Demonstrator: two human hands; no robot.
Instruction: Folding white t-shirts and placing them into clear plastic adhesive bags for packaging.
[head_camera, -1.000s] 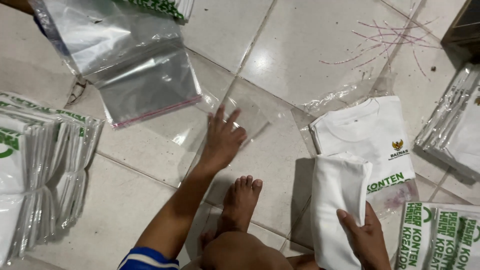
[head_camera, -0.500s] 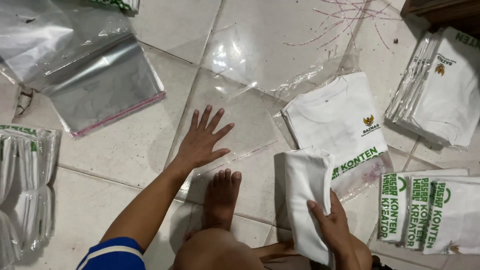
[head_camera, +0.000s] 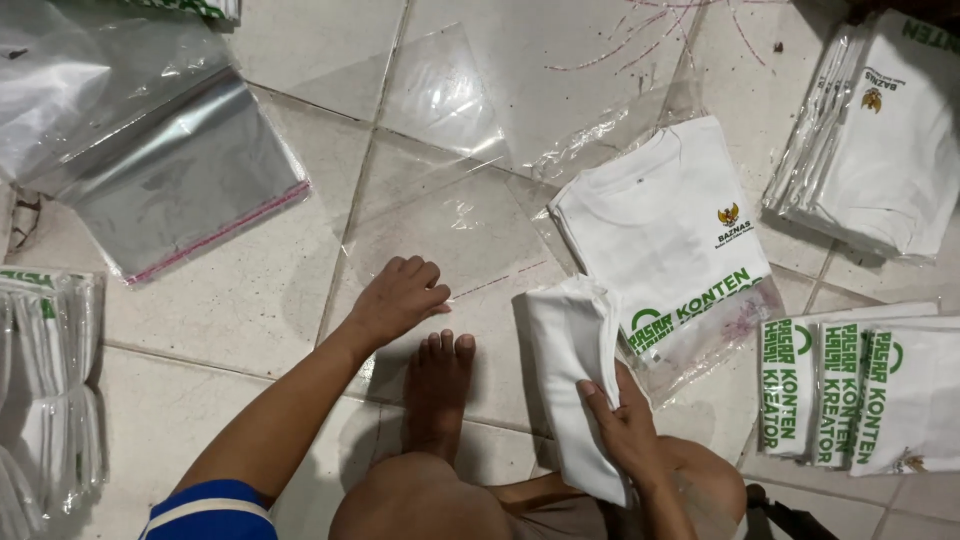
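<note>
Folded white shirt (head_camera: 572, 375), plain side up, gripped by right hand (head_camera: 625, 425)

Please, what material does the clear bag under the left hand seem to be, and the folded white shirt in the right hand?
Clear bag: probably thin plastic film, glossy; the tiles show through it and it creases. Folded white shirt: likely soft knit fabric, perhaps cotton, matte; it lies in soft folds without shine.
</note>
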